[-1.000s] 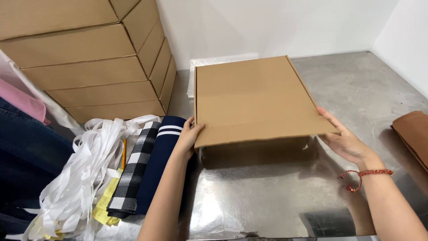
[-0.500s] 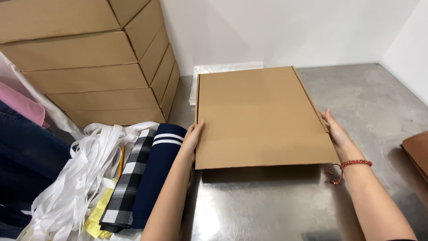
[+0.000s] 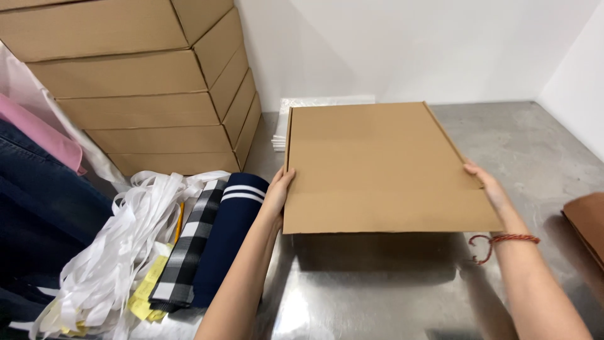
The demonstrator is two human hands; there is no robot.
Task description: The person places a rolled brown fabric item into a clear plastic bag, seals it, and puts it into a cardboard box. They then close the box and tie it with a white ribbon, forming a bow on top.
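Left hand flat against the left edge of a flat cardboard box, fingers straight and together, thumb on top near the corner. Right hand on the opposite edge, fingers extended along the right side, palm pressed to the cardboard; red string bracelet around that wrist. Box gripped between both palms, closed, plain brown top facing up, lying or hovering just above a steel table; contact with the surface impossible to tell, shadow directly beneath its near edge. Just left of the left forearm, folded cloth: a navy piece with white stripes beside a black-and-white checked piece. Further left, a tangle of white ribbons with yellow tags among them. Behind those, a stack of large closed cardboard cartons against the wall. Beyond the box's far-left corner, a pile of clear plastic bags. At far right edge, part of a brown object on the table. At far left, dark blue and pink garments.
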